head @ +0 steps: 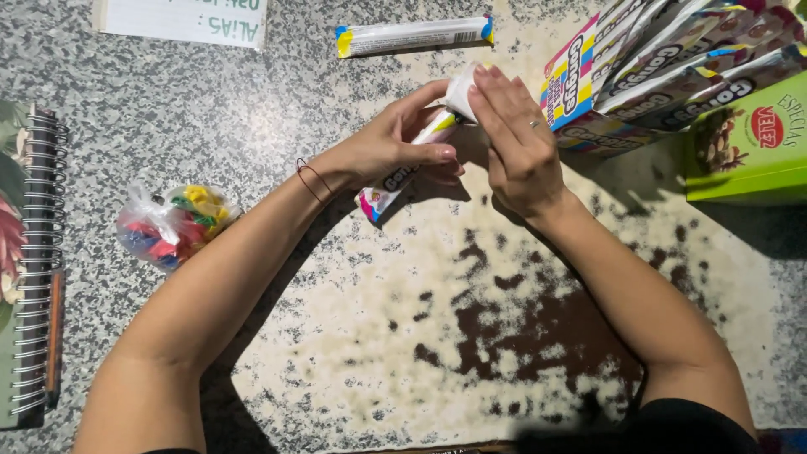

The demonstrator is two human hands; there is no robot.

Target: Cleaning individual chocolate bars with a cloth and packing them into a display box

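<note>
My left hand (395, 147) grips a long white candy stick packet (382, 189) with coloured ends, holding it slanted just above the speckled stone counter (403, 319). My right hand (517, 143) pinches the packet's upper white end between fingers and thumb. A ring sits on one right finger, and a thin red string circles my left wrist. A second, similar packet (414, 35) lies flat on the counter beyond my hands.
An open display box of several similar packets (672, 67) stands at the upper right, next to a green carton (752, 143). A small clear bag of coloured pieces (172, 225) lies left. A spiral notebook (29, 261) and a white card (181, 18) lie farther left.
</note>
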